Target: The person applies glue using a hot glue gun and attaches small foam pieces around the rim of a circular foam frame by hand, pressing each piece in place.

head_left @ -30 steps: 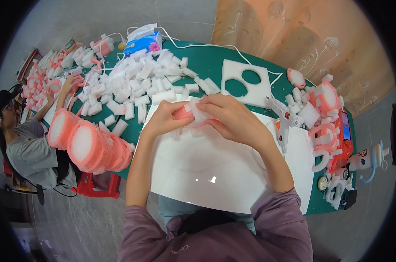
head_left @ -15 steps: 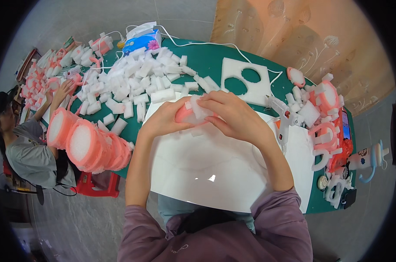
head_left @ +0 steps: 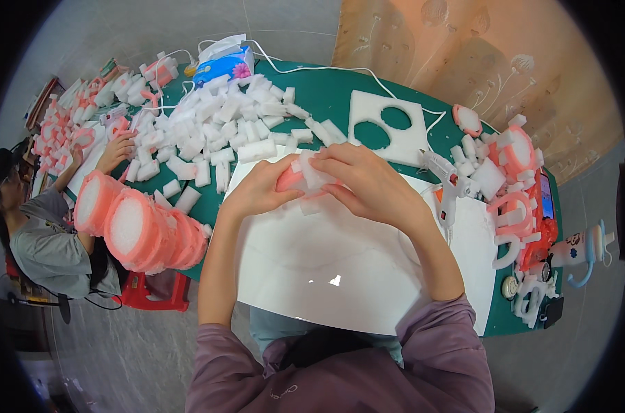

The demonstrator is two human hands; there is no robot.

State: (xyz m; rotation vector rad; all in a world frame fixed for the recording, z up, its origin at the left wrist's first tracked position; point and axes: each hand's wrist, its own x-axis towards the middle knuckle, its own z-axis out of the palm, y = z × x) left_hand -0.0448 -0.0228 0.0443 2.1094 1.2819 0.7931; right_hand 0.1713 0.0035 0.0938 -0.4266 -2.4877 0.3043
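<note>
There is one view, from a wide fisheye camera worn on the person's head. It looks steeply down and forward over the green bench [head_left: 326,93], close enough that the person's own purple sleeves fill the near edge and both forearms rise from it toward the middle. The left hand [head_left: 257,193] and right hand [head_left: 367,182] meet just above the picture's centre, over a white sheet [head_left: 326,275] on the near part of the bench. The far edge of the bench bends along the upper rim. At the far left a seated co-worker [head_left: 37,234] shows, and the right rim takes in the bench's right end. Dark corners ring the round picture.
</note>
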